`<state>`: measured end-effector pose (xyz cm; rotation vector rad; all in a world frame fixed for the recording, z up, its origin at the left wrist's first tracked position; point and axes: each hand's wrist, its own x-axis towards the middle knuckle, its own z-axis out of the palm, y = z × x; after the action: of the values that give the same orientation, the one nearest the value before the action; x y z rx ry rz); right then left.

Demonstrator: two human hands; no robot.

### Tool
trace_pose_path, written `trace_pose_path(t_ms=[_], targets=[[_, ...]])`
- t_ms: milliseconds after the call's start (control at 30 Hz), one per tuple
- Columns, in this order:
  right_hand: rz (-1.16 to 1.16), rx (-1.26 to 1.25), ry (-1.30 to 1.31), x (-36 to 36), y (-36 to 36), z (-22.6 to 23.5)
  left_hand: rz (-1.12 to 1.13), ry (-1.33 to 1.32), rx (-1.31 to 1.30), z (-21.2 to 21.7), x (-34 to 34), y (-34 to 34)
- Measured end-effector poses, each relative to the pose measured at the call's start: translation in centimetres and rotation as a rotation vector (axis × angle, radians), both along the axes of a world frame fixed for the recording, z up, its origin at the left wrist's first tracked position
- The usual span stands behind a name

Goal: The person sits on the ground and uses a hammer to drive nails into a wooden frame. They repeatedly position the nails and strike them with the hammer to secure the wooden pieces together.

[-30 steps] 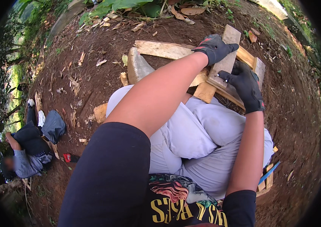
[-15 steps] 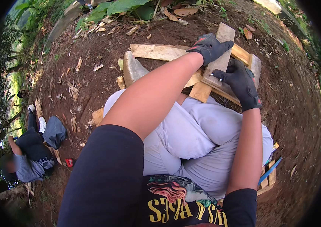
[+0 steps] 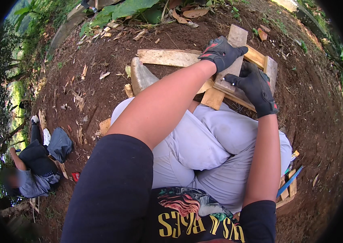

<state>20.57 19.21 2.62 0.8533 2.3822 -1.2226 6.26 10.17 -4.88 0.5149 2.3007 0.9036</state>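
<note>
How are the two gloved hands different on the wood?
The left hand lies higher up on the grey board, fingers spread flat over it; the right hand sits lower on that board, fingers curled down toward it. The left hand's glove shows red marks on its back; the right hand's glove looks plain black. The left arm reaches across from the picture's left; the right arm runs straight up. Both wear dark gloves and touch the same board.
</note>
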Motion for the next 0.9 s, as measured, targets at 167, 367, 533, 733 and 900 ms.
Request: trace_pose_path(t_ms=[167,367,533,733,900], targets=[[0.018,0.101,-0.005,0.8,0.4,0.2,-0.066,-0.052,0.043,1.3,0.2,0.0],[-0.114,0.37,0.222,5.5,1.4,9.0,-0.05,0.02,-0.067,0.4,-0.3,-0.4],[-0.627,0.465,0.289,22.4,6.0,12.7,-0.112,0.024,-0.104,2.5,0.0,0.5],[-0.844,0.708,-0.304,43.8,1.2,8.4,-0.179,0.19,-0.292,0.4,-1.3,0.7],[-0.888,0.732,-0.518,52.7,-10.0,2.7,-0.331,0.321,-0.198,-3.4,-1.9,0.5]])
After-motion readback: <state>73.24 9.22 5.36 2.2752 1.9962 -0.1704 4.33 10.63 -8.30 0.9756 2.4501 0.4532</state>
